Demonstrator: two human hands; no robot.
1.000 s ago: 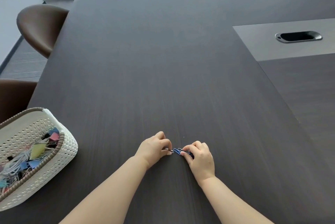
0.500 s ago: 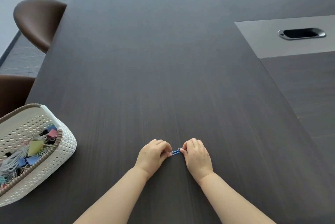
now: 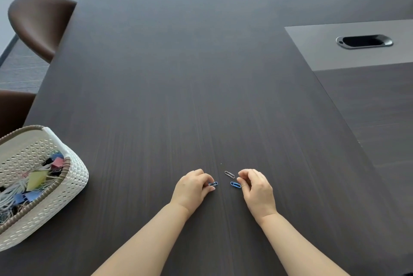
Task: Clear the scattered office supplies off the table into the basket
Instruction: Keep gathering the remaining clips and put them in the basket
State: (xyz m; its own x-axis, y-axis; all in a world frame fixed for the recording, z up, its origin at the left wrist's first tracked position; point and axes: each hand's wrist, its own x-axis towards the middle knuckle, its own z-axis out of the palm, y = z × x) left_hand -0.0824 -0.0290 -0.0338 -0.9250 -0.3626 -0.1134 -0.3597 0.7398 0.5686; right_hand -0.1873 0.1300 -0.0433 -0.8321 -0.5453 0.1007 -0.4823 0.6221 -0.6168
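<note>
We look down on a broad, dark brown wood-grain conference table (image 3: 201, 74) with a rounded far-left corner, and we take it as our landmark. Beyond its far edge runs a band of window glass with the tops of three dark chair backs, and off its left side stand two brown rounded shell chairs (image 3: 40, 23) on grey carpet beside a pale wall. Set into the table's right part is a lighter grey rectangular panel (image 3: 324, 52) carrying a black oval cable port (image 3: 364, 41).

At the table's near-left edge sits a white perforated plastic basket (image 3: 55, 199) with a brown woven-look rim, holding coloured binder clips, a yellowish one among them, and pale looped wire pieces.

Near the table's front middle, our left hand (image 3: 192, 188) rests knuckles up, its fingers curled and pinching a small blue paper clip (image 3: 213, 184) at the fingertips. Our right hand (image 3: 257, 188) lies apart from it, fingers curled loosely inward, and whether they touch anything we cannot tell. Just beside its fingertips a second blue paper clip (image 3: 235, 184) lies flat on the table, and a little farther back between the hands lies a thin silver wire paper clip (image 3: 229, 174).
</note>
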